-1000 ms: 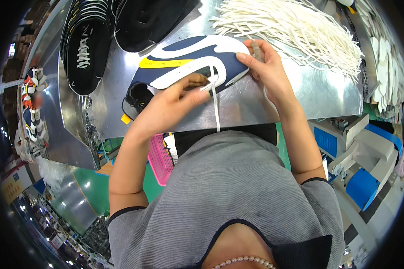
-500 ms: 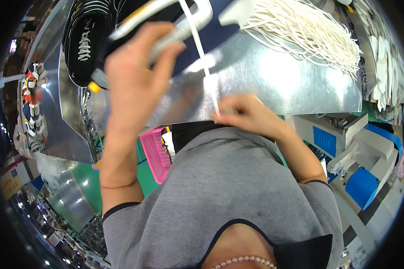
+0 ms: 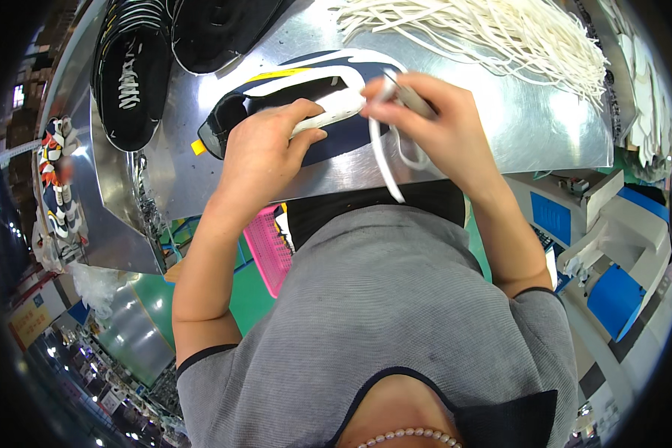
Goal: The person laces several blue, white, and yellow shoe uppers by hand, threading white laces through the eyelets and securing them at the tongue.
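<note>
A navy, white and yellow shoe upper (image 3: 332, 144) lies on the metal table, its opening facing up and a yellow tab at its left end. My left hand (image 3: 265, 149) pinches the white eyelet edge on its near side, thumb below and fingers over the rim. At the right end of the opening, my right hand (image 3: 448, 123) is closed on a white shoelace (image 3: 381, 160), whose loose end hangs toward the table's front edge. Something small and grey also shows within the right fingers; its kind is unclear.
A bundle of loose white laces (image 3: 493, 48) lies at the back right. Black laced uppers (image 3: 131, 89) are stacked at the far left, beside another black piece (image 3: 216, 33). Below the metal table (image 3: 530, 142) are a pink basket (image 3: 275, 257) and a beige-and-blue machine (image 3: 620, 239).
The upper has come down from my raised left hand onto the table, and that hand now grips its near edge. My right hand has moved up from the lace's lower end to the upper.
</note>
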`<state>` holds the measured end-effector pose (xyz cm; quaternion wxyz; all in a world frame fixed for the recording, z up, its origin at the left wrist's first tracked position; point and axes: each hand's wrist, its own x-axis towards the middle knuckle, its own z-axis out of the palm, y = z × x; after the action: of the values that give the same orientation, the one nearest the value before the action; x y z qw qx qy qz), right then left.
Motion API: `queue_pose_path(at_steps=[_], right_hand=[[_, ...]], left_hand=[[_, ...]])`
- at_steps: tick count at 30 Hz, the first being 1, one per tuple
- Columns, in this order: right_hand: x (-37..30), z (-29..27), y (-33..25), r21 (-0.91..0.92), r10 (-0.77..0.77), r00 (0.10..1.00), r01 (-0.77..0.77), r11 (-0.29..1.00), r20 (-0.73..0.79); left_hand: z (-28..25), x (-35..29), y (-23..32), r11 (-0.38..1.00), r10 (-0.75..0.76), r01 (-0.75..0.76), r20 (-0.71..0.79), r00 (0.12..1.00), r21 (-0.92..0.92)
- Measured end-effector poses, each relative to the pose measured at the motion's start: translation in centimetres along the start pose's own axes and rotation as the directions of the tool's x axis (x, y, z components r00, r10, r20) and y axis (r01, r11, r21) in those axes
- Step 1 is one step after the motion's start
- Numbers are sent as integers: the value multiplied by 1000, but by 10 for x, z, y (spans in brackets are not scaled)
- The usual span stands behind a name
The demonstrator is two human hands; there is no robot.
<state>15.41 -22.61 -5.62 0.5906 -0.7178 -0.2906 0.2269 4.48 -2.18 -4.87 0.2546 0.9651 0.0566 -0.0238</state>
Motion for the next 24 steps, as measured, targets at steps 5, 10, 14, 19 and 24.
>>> queue_pose_path(at_steps=[5, 10, 14, 19, 24], right_hand=[[42, 17, 26, 109, -50, 997, 56, 992, -62], [59, 25, 39, 289, -100, 969, 164, 943, -225], [53, 24, 42, 294, -36, 969, 110, 949, -246], [11, 3, 37, 92, 117, 986, -106, 990, -120], [-17, 13, 33, -34, 98, 995, -98, 995, -6]], left_hand=[[-10, 6, 10, 992, 21, -23, -23, 1000, -123], [2, 31, 29, 991, 3, -11, 55, 998, 134], [13, 37, 19, 992, -124, 123, 67, 990, 22], [12, 43, 12, 991, -83, 86, 39, 996, -98], [15, 44, 6, 989, -61, 66, 41, 997, -130]])
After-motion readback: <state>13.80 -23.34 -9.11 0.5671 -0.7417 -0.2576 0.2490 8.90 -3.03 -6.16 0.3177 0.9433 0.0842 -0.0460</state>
